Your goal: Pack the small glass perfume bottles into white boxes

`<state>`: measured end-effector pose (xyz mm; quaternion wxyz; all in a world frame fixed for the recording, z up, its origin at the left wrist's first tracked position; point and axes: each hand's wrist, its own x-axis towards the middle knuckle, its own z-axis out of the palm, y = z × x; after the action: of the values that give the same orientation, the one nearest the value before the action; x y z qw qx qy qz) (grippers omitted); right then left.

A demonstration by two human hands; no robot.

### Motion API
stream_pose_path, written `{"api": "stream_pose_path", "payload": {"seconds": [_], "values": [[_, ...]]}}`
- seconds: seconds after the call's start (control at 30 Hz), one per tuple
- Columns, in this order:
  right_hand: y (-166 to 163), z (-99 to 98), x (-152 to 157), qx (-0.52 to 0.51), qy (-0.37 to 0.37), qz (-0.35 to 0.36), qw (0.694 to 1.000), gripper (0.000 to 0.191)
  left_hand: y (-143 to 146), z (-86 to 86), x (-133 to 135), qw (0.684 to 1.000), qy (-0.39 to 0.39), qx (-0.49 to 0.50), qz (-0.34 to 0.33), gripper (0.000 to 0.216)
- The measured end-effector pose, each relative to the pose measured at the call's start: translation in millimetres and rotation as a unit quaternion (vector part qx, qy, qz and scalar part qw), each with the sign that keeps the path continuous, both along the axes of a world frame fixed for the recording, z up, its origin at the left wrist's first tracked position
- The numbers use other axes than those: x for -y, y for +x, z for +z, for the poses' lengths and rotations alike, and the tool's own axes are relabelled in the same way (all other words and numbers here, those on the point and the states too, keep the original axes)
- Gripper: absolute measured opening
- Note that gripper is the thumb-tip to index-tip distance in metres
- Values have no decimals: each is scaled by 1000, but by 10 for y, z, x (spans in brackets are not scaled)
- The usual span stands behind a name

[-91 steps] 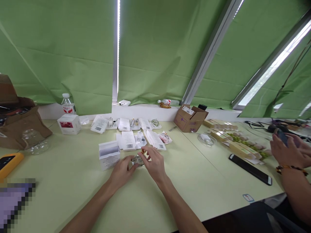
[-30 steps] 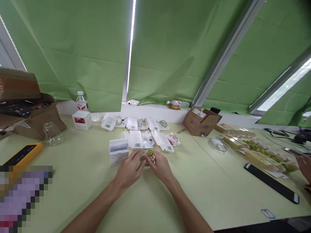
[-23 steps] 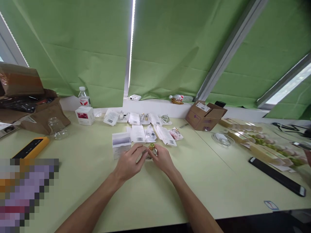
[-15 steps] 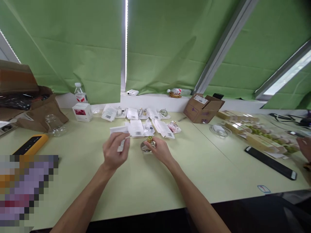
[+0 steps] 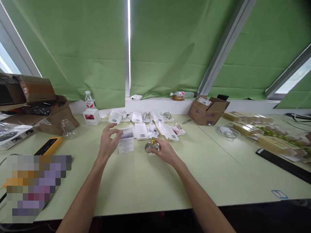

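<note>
My left hand (image 5: 109,141) is beside an upright white box (image 5: 126,146) with small print on its front. The thumb and fingers are apart, with nothing between them. The box's top looks open, showing a greyish inside. My right hand (image 5: 165,150) grips a round clear glass perfume bottle (image 5: 152,148) with a gold cap (image 5: 153,140), and the bottle stands upright on or just over the table. Behind it, white flattened packets with barcodes (image 5: 141,130) lie in two rows, each near a small perfume bottle, one of them pinkish (image 5: 177,129).
A cardboard box (image 5: 205,111) and a coiled white cable (image 5: 227,133) are at the right, with yellow cartons and green items (image 5: 272,132) beyond. To the left are a white box with a red picture (image 5: 91,116), a clear jar (image 5: 69,129), a yellow device (image 5: 50,146) and brown packaging (image 5: 60,116).
My left hand has moved left and its fingers have spread, uncovering the white box. My right hand keeps its hold on the perfume bottle. The view has shifted slightly left.
</note>
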<state>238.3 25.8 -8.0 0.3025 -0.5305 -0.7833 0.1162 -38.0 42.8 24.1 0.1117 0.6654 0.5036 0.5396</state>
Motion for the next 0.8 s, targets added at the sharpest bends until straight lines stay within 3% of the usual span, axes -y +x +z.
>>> {"api": "stream_pose_path", "payload": {"seconds": [0.2,0.47,0.63,0.8], "values": [[20,-16,-10,-5,7,-1,1000,26,3,-41,-12,995,-75,-42,-59,28],[1,-55,-8,17,24,-34,999,29,94,-8,54,978,-165,-7,-125,43],[-18,-16,21,-28,106,-78,991,37,200,-39,84,966,-182,22,-184,50],[-44,59,101,-125,207,-106,964,36,329,-30,168,958,-178,6,-227,50]]}}
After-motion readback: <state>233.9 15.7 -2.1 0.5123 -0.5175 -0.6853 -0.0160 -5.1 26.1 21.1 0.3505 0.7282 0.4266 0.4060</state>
